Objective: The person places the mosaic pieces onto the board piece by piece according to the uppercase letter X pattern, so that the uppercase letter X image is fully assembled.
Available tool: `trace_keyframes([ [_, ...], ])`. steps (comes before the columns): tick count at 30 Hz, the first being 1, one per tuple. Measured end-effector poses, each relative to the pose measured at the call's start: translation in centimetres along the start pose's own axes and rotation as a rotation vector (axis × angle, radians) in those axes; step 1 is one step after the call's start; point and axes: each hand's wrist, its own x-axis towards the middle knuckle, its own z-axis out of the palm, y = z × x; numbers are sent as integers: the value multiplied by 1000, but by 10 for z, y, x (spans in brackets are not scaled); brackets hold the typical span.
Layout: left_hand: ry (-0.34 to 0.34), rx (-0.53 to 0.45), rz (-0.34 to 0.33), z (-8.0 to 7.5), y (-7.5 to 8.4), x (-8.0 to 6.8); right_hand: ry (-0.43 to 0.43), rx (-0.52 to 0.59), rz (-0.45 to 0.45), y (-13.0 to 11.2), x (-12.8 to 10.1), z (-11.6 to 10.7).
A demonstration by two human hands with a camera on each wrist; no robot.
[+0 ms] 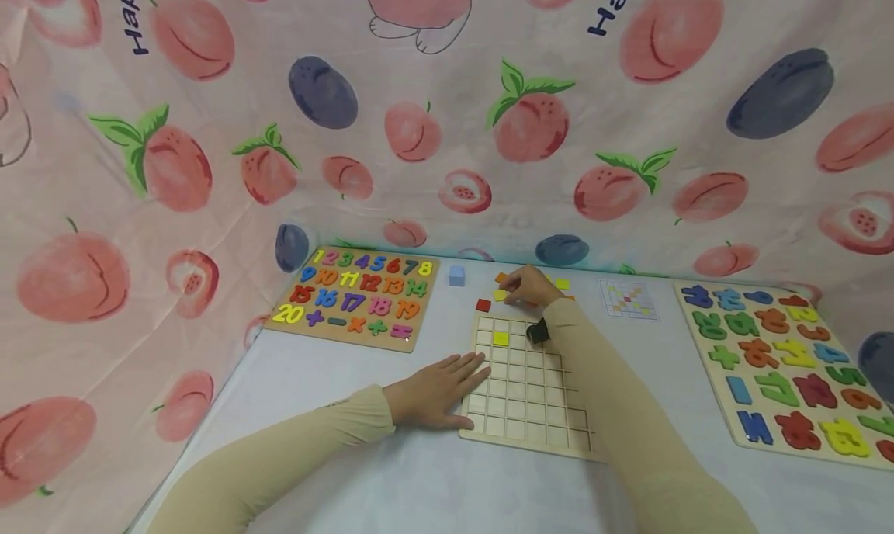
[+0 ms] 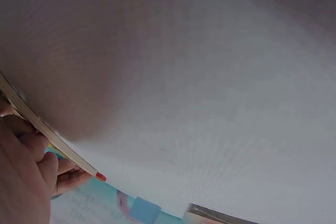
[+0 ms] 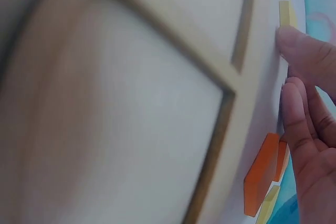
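"What am I working on?"

"Your board [image 1: 515, 410] is thin pale wood, divided into square cells by raised strips, at the lower middle of the head view. Your left hand [image 1: 434, 391] lies across its left edge, fingers spread, gripping nothing."

"And my right?"

"Your right hand [image 1: 531, 286] is just right of the frame's centre, fingers bent. Only the right wrist view shows your thumb meeting a flat yellow tile [image 3: 284, 13] at upper right; whether you pinch it, I cannot tell. That view also reveals how thick the orange tile [image 3: 261, 174] is, at lower right."

"What's in the cells?"

"One yellow square [image 1: 500, 338], near the board's upper left. The number tray [image 1: 366, 338] at centre left holds chunky coloured numerals."
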Motion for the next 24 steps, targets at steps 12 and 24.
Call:
trace_keyframes([
  [12,3,24,-1,2,0,1,1,-7,8,-1,-4,2],
  [24,4,35,-2,0,1,-1,4,-7,-73,6,-6,2],
])
